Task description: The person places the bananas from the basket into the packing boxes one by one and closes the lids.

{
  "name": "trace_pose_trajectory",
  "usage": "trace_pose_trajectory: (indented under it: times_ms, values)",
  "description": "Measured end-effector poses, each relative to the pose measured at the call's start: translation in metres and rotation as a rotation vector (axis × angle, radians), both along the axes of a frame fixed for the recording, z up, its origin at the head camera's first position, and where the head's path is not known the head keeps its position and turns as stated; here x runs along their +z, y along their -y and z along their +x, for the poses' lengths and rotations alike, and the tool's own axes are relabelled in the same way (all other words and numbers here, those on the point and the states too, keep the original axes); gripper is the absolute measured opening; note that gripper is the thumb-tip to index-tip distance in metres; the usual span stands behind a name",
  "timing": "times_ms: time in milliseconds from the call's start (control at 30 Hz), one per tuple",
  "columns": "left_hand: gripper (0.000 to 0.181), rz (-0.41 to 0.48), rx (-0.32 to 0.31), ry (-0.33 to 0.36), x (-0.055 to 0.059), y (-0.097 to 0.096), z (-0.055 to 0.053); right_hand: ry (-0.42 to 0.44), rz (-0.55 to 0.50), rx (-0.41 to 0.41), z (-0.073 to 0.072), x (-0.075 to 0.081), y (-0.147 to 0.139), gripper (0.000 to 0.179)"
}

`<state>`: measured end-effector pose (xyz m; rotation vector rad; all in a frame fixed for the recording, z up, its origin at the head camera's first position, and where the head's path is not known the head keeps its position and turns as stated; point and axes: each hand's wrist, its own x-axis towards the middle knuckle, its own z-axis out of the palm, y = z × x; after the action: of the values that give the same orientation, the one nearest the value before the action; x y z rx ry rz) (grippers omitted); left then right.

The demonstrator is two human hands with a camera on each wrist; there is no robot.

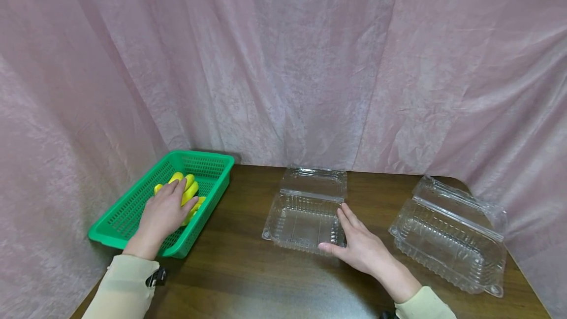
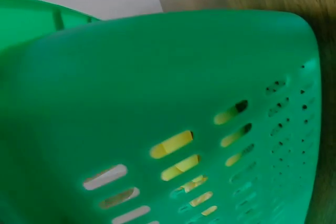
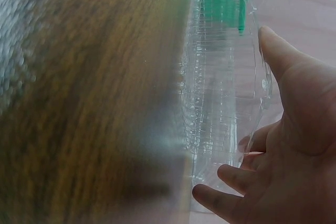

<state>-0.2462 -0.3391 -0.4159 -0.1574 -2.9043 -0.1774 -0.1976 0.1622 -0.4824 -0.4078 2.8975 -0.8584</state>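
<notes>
1. My left hand (image 1: 163, 210), thumb spread, lies over curved yellow bananas (image 1: 190, 194) inside a green plastic basket (image 1: 106, 235); probably firm, best gripped mid-length.
2. My right hand (image 1: 361, 245), fingers straight, edges a clear plastic box (image 1: 299, 223), likely flimsy.

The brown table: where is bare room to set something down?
Bare table lies between the green basket and the middle clear box, and in front of that box. A smaller patch separates it from the right box, beyond the right grip. Crowded: the basket, with the left grip over bananas.
</notes>
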Motion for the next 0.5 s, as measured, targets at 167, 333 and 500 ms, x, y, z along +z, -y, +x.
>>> trace_pose_trajectory:
  times_ms: [167,333,500]
  values:
    - [0.077,-0.005,0.002,0.02,-0.003,0.002,-0.001,-0.001,0.001,-0.004,0.0,0.0,0.0,0.117]
    - [0.075,-0.01,-0.005,0.041,-0.01,0.006,-0.004,-0.006,0.001,-0.003,0.001,0.0,0.0,0.117]
    - [0.075,-0.026,-0.02,0.043,-0.014,0.006,-0.006,-0.007,0.002,0.001,0.0,0.0,0.0,0.118]
